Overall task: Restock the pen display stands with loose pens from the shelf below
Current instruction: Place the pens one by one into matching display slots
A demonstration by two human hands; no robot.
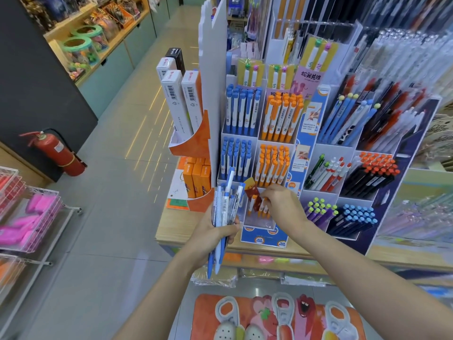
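- Underfoot, nearest the camera, a printed floor mat with orange and red cartoon shapes lies in front of the table, and two pale clog toes show at its lower edge.
- Wooden and wide, the table carries the tiered pen display stand, whose white compartments step upward and away.
- Upper compartments of the stand hold upright blue pens on the left and orange pens just beside them on the right; a second row of the same colours sits below each.
- Orange boxes stand on the table to the left of the stand.
- A red fire extinguisher rests on the floor well apart to the left.
- The left hand is wrapped around a bundle of loose blue-and-white pens, held upright just in front of the stand's lower left corner, tips pointing down past the table edge.
- The right hand reaches into the clear front compartment, fingers curled down among a few orange-and-white pens standing there; whether it actually pinches one I cannot tell.
- A small red-and-yellow card stands tilted in that compartment, just left of the right hand.
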